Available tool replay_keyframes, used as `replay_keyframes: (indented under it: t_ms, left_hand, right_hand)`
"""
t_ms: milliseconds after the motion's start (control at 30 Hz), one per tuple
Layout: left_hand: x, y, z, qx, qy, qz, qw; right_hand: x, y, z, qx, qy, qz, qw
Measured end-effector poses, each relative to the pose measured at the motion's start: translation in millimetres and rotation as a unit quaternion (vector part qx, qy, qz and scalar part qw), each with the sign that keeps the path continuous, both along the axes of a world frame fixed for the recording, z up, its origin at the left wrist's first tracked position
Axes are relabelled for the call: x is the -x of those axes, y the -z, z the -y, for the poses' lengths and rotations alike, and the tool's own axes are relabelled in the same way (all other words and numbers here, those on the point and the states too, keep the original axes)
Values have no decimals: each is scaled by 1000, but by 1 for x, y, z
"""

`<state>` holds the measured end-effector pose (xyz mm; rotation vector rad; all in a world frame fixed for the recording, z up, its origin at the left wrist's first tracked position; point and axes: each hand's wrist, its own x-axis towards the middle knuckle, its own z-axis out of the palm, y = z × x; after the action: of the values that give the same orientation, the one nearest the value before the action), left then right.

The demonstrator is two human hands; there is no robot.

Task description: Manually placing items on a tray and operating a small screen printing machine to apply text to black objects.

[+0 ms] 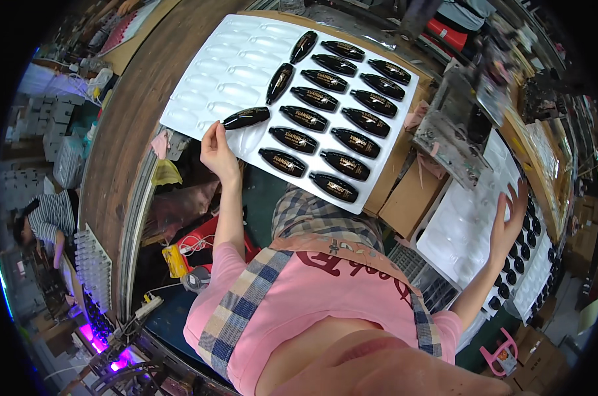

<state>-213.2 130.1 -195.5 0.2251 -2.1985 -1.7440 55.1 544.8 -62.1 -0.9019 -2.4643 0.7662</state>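
Note:
A white moulded tray (228,49) lies in front of me, with glossy black spindle-shaped cases (314,99) with gold print in rows on its right part. Two more cases sit slanted beside the rows. My left hand (220,153) pinches the tip of another black case (247,117) over the tray's near left side. Off to the right, my right hand (508,223) is open with its fingers spread, at the edge of another white tray (454,231). Whether its fingertips touch that tray I cannot tell.
A brown worktable (131,125) runs along the left. Cardboard (411,198) lies between the trays, below a stained metal fixture (454,129). Trays with black cases (520,254) stand at far right. A pink stool (499,353) is at lower right; another person (48,218) is far left.

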Motion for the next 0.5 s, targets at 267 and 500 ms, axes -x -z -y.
replay_keyframes:
  t_ms: [267, 500]
  left_hand:
    - [-48, 8, 8, 259, 44, -47, 964]
    - [-54, 0, 14, 359, 130, -84, 920]
  right_hand:
    - [-89, 2, -9, -39, 140, 123, 982]
    - [-173, 0, -25, -132, 279, 452, 837]
